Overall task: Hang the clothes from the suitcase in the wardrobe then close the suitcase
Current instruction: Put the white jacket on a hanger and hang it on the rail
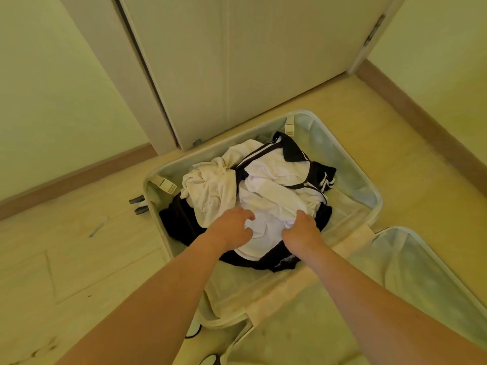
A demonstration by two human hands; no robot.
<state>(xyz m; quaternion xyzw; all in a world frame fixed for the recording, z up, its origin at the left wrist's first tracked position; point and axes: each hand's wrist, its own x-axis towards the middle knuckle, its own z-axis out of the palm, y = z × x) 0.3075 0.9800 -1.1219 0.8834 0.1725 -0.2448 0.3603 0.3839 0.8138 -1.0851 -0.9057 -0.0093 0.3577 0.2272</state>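
The fingers (243,214) of the left hand (232,229) are curled loosely, tips down on the white garment (274,196), with the thumb set a little apart below them; whether they have actually gathered any cloth cannot be told. The right hand (303,230) lies just beside it, its fingers bent and bunched into a fold of the same white garment, which puckers under them in what looks like a pinch. That garment, trimmed with black bands and stripes, sits on top of a heap of clothes in the far half of the open suitcase (369,185), directly beneath and just beyond both sets of fingertips. A crumpled cream garment (210,185) lies touching it on the left, close to the left hand's knuckles. Black clothing (181,222) spreads under the heap and shows at its near and left edges. The suitcase's other half (411,280) lies flat on the pale floor (79,259) under the right forearm, its lining bare. Pale doors (237,69) stand beyond the suitcase.
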